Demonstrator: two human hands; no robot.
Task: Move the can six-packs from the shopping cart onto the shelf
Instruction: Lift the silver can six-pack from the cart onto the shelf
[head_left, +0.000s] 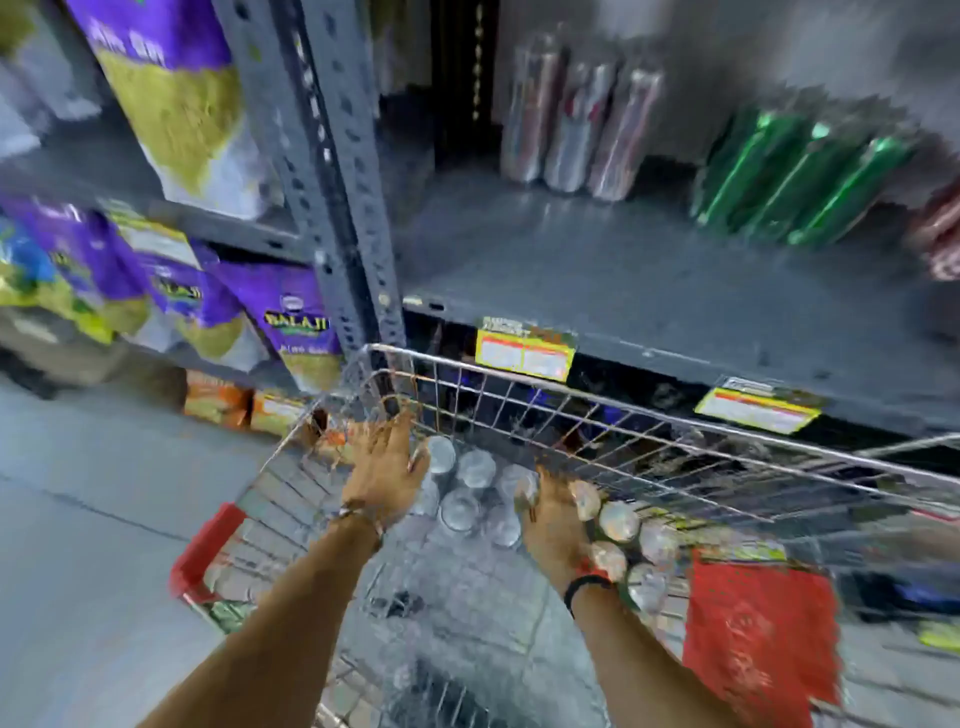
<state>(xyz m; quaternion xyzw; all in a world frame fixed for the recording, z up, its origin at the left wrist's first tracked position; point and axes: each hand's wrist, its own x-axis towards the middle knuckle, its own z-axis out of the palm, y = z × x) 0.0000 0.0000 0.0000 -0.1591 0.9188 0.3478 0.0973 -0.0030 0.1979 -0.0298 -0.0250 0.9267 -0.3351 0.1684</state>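
A wire shopping cart (519, 395) stands against a grey metal shelf (623, 280). Inside it a six-pack of silver-topped cans (470, 493) sits between my hands. My left hand (387, 467) lies flat against the pack's left side, fingers spread. My right hand (550, 512) presses on its right side. The blur hides whether the pack is lifted. A second six-pack (623, 540) lies in the cart just right of my right wrist. On the shelf stand a silver-and-red pack (582, 119) and a green pack (795, 182).
A red flap (758, 639) hangs on the cart at the right, and a red handle (202, 551) sits at its left. Purple snack bags (291, 322) fill the racks on the left. Yellow price tags (524, 353) line the shelf edge. A perforated upright post (337, 208) divides the racks.
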